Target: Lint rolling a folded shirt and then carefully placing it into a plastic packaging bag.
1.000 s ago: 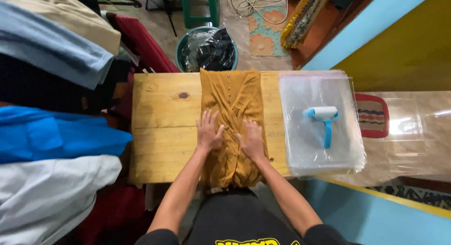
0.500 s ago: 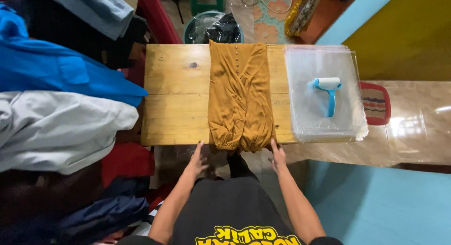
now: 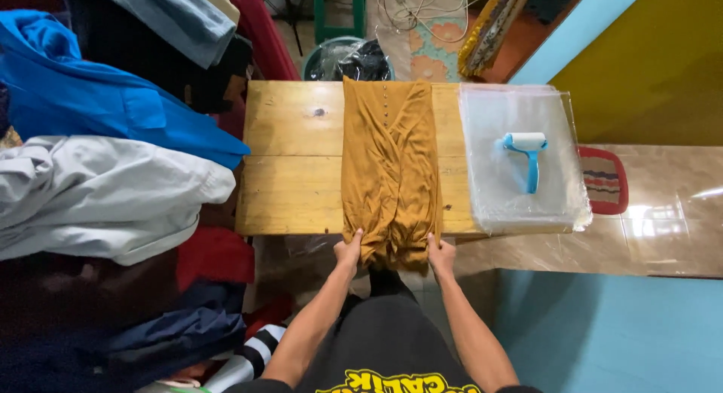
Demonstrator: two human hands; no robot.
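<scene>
A heap of clothes (image 3: 113, 167) fills the left. On the table (image 3: 294, 159) a folded mustard garment (image 3: 390, 159) lies lengthwise, its near end overhanging. The left hand (image 3: 349, 251) and right hand (image 3: 441, 255) each pinch a near corner. Right: plastic bags (image 3: 527, 205), lint roller (image 3: 527, 156).

Head camera, looking steeply down (close), wooden table (image 3: 294, 190)
</scene>
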